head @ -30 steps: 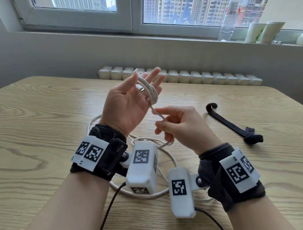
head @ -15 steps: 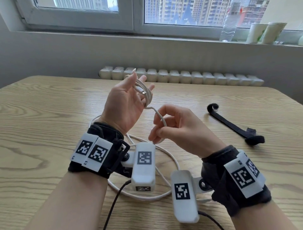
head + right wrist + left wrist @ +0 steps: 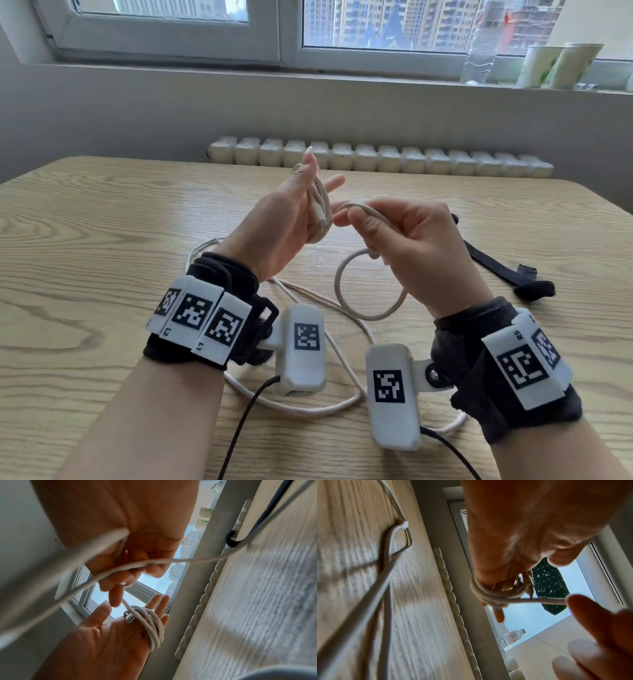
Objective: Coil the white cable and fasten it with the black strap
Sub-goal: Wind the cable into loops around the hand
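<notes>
The white cable [image 3: 321, 209] is wound in several turns round the straight fingers of my left hand [image 3: 281, 226], which is raised palm-up with the thumb pointing up. One plug lies on the palm under the turns [image 3: 129, 618]. My right hand [image 3: 421, 246] is just right of those fingers and pinches the running length of cable between thumb and forefinger. The slack hangs in a loop [image 3: 370, 317] and trails over the wooden table [image 3: 85, 257] under both wrists. The black strap [image 3: 496, 265] lies flat on the table, right of my right hand and untouched.
A white ribbed radiator [image 3: 376, 159] runs along the table's far edge. A water bottle [image 3: 479, 51] and paper cups [image 3: 561, 65] stand on the window sill. Black camera leads [image 3: 246, 421] hang from my wrists near the table's front.
My right hand has risen from below the left palm to beside the left fingers, bringing the cable up with it. The slack loop now hangs lower right. The strap has not moved.
</notes>
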Motion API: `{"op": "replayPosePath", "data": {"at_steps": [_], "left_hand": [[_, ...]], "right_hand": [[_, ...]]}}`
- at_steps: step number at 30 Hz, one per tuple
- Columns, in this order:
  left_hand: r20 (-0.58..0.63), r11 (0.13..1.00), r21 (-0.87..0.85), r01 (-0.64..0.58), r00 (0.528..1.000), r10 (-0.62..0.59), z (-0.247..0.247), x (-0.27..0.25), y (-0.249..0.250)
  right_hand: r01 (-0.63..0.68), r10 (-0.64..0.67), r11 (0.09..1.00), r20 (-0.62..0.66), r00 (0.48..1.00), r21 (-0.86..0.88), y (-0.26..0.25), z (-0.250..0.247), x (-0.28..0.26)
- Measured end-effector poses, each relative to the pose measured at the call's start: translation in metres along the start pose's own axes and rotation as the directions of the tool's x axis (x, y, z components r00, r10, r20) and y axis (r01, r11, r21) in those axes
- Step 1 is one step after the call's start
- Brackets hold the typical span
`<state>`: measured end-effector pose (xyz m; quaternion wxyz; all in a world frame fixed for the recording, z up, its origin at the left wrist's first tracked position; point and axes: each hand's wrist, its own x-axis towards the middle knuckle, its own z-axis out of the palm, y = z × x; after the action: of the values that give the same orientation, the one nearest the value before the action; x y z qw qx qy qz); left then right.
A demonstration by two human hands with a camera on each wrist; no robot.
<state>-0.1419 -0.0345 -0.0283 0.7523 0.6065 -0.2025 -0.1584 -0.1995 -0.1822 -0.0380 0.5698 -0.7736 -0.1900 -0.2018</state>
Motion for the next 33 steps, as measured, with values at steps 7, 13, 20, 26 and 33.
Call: {"op": "replayPosePath", "data": {"at_steps": [7, 13, 20, 26, 33], "left_hand": [[0.019, 0.971, 0.237, 0.005, 1.0, -0.01, 0.004, -0.006, -0.002], [0.049, 0.892, 0.44, -0.102, 0.995, 0.089, -0.003, -0.004, -0.004], [0.004, 0.882, 0.458, -0.111, 0.992, 0.123, -0.005, 0.0, -0.009], [-0.173, 0.9, 0.424, -0.103, 0.966, 0.193, -0.009, 0.008, -0.016], [-0.198, 0.793, 0.597, -0.12, 0.936, 0.291, -0.009, 0.012, -0.023]], "right_hand": [[-0.027, 0.027, 1.0, -0.031, 0.999, 0.016, 0.004, -0.001, 0.001], [-0.146, 0.158, 0.985, -0.142, 0.977, 0.089, 0.01, -0.007, 0.003], [-0.287, 0.344, 0.936, -0.356, 0.869, 0.204, 0.013, -0.016, 0.005], [-0.344, 0.394, 0.913, -0.257, 0.883, 0.217, 0.01, -0.014, 0.003], [-0.315, 0.321, 0.876, 0.046, 0.946, 0.365, -0.001, -0.001, 0.002]]}}
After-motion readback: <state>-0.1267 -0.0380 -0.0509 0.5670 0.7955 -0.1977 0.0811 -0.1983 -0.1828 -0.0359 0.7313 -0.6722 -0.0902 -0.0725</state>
